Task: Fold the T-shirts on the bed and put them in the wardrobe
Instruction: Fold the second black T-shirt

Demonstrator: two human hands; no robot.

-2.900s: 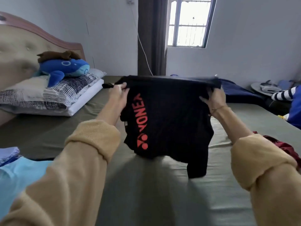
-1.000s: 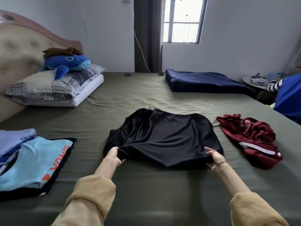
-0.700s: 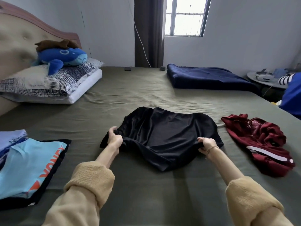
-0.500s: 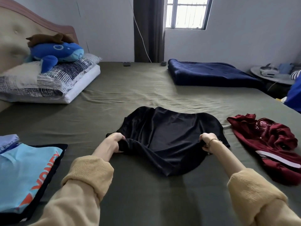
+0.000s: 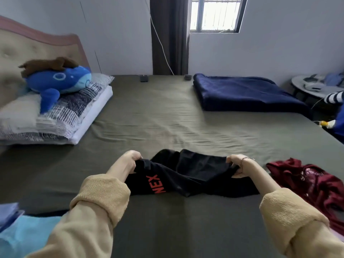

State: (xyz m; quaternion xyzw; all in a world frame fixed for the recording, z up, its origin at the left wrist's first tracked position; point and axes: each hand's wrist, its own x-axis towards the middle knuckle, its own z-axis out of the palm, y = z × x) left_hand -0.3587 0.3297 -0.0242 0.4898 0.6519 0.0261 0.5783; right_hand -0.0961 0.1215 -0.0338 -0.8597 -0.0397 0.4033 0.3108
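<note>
olive bed [image 5: 167, 118] bears black t-shirt [image 5: 191, 175], maroon garment [image 5: 312, 181], navy blanket [image 5: 243, 92].

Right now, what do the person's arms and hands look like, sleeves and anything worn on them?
Both arms wear a mustard-yellow ribbed knit, its sleeves pushed up into thick rolled cuffs below the elbows, so the forearms are bare. The left hand wears no ring or band that shows. The right hand has a thin silver bracelet at the wrist. No gloves, watch or markings show.

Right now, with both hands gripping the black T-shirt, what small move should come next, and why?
Probably lay the held edge down toward the near hem. The left hand and right hand pinch the black T-shirt doubled mid-fold, its red lettering exposed.
</note>
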